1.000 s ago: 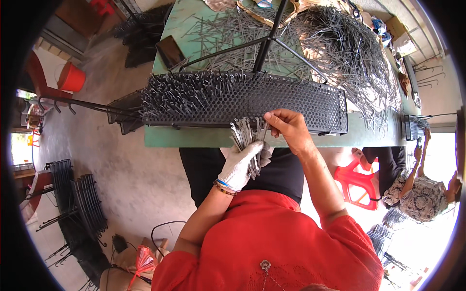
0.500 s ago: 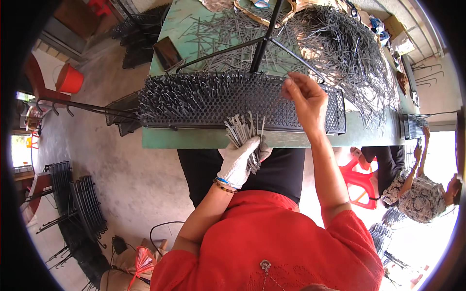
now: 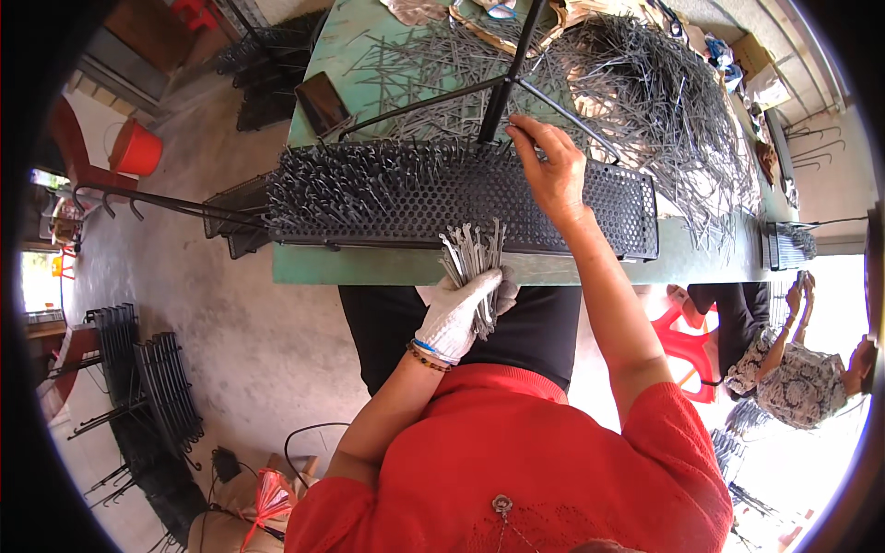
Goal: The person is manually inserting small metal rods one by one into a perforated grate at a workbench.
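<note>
My left hand, in a white glove, is closed around a bundle of thin grey metal rods with small shaped ends, just in front of the table edge. A long black perforated metal tray lies along that edge. Many dark rods stand packed in the holes of its left part; the right part shows bare holes. My bare right hand is over the tray's far side, right of the standing rods. Its thumb and forefinger are pinched together; whatever they hold is too small to make out.
A black stand post with slanting braces rises behind the tray. Loose rods lie heaped across the green table. A dark flat box sits at back left. Another person works at the right; black racks stand left.
My right hand has moved left and farther away along the tray, its fingers drawing together. The left hand with its bundle has shifted slightly; the other person's hands have lowered.
</note>
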Demonstrator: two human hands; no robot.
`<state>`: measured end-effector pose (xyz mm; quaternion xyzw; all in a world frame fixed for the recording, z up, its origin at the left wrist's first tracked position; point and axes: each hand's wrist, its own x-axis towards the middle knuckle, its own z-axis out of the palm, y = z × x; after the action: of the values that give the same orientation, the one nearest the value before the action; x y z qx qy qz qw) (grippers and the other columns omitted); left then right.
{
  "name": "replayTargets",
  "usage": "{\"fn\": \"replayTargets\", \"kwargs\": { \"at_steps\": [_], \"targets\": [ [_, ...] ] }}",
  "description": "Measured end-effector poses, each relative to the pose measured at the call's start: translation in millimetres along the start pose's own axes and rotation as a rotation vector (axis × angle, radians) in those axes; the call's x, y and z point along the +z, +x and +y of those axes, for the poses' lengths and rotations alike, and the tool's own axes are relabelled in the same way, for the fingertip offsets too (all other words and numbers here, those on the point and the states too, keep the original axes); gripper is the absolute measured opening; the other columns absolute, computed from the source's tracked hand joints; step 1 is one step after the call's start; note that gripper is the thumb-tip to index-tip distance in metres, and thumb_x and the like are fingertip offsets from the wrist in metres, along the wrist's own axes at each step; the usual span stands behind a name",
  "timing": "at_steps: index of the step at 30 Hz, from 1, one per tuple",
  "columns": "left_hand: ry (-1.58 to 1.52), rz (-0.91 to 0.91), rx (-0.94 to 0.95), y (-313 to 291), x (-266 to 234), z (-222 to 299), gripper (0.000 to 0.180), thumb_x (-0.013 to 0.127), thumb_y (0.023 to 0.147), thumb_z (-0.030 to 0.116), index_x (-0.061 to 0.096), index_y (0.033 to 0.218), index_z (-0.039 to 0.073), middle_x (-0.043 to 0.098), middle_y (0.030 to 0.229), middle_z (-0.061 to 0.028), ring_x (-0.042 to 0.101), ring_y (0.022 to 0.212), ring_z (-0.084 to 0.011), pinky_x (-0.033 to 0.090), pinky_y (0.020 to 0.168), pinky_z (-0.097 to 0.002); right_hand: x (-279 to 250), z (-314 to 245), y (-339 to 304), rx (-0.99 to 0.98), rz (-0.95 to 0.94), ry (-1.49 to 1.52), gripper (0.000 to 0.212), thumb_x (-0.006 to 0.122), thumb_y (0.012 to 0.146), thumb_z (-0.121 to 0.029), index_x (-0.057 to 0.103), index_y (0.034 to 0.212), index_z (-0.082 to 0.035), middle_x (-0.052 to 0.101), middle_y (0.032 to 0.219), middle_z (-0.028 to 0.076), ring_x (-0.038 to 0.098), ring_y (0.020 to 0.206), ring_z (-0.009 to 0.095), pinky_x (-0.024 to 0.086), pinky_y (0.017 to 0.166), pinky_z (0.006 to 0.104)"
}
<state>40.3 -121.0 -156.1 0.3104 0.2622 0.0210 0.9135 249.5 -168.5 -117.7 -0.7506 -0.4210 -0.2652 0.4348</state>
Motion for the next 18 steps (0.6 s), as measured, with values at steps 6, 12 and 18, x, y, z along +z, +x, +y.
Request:
{"fn": "replayTargets", "kwargs": {
  "at_steps": [6, 12, 18],
  "targets": [
    [-0.01, -0.008, -0.031, 0, -1, 0, 0.016, 0.062, 0.09, 0.008, 0.061, 0.103, -0.001, 0.068, 0.084, -0.011, 0.068, 0.073, -0.0186, 0.059, 0.066, -0.0303, -1, -1, 0, -0.125, -0.062, -0.11, 0.017, 0.072, 0.08, -0.009, 0.07, 0.097, -0.007, 0.069, 0.09, 0.007, 0.063, 0.079, 0.024, 0.048, 0.072, 0.0333],
    [0.003, -0.045, -0.018, 1, -3, -1, 0.014, 0.062, 0.089, 0.005, 0.061, 0.102, -0.001, 0.068, 0.084, -0.0114, 0.068, 0.073, -0.0186, 0.059, 0.067, -0.0304, -4, -1, -2, -0.182, -0.136, -0.152, 0.015, 0.071, 0.081, -0.009, 0.071, 0.096, -0.006, 0.066, 0.098, 0.006, 0.062, 0.085, 0.026, 0.047, 0.073, 0.0349],
    [-0.052, -0.029, -0.001, -2, 0, 5, 0.011, 0.059, 0.091, 0.006, 0.06, 0.099, -0.001, 0.067, 0.084, -0.012, 0.067, 0.073, -0.02, 0.058, 0.068, -0.0319, -31, -25, -6, 0.057, -0.178, 0.063, 0.017, 0.071, 0.084, -0.014, 0.071, 0.097, -0.003, 0.066, 0.089, 0.007, 0.062, 0.078, 0.021, 0.048, 0.068, 0.0305]
  ]
}}
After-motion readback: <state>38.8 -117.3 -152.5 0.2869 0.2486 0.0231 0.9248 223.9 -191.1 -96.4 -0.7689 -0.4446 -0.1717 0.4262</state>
